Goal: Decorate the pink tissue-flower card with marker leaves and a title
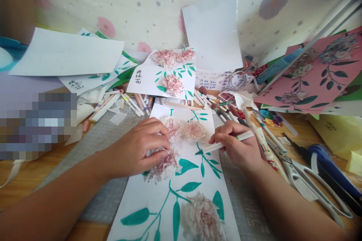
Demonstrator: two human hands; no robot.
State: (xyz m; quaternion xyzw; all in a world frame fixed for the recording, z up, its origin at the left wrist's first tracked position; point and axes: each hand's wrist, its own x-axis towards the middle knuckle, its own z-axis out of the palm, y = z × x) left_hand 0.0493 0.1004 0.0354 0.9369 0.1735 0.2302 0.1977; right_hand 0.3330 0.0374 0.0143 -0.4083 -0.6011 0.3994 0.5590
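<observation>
Two bare hands are at work over a white sheet of paper [135, 196], which runs from the centre of the frame to its lower edge and lies on a grey cutting mat [104, 205]. The right hand [236, 147], right of centre, holds a white marker [215, 146] between closed thumb and fingers. The marker slants down to the left, its green tip at a painted stem and leaves; whether the tip touches the paper cannot be told. The left hand [147, 145], left of centre, has its fingers bent and close to the thumb, over a pink and white ruffled flower [164, 167]; whether they pinch it or merely rest on it cannot be told. The sheet bears a second flower [205, 216] at lower right, more bloom near its top, and green leaves. Beyond its upper end stands a similar flower picture [148, 83], with dark handwritten characters at its left. Loose pens [132, 104] lie left of that picture. A blank sheet [68, 52] occupies the upper left, and a pink sheet [313, 88] with flowers and dark leaves the upper right. Scissors [283, 156] with pale handles lie at the right, near a blue-handled tool [328, 169].
</observation>
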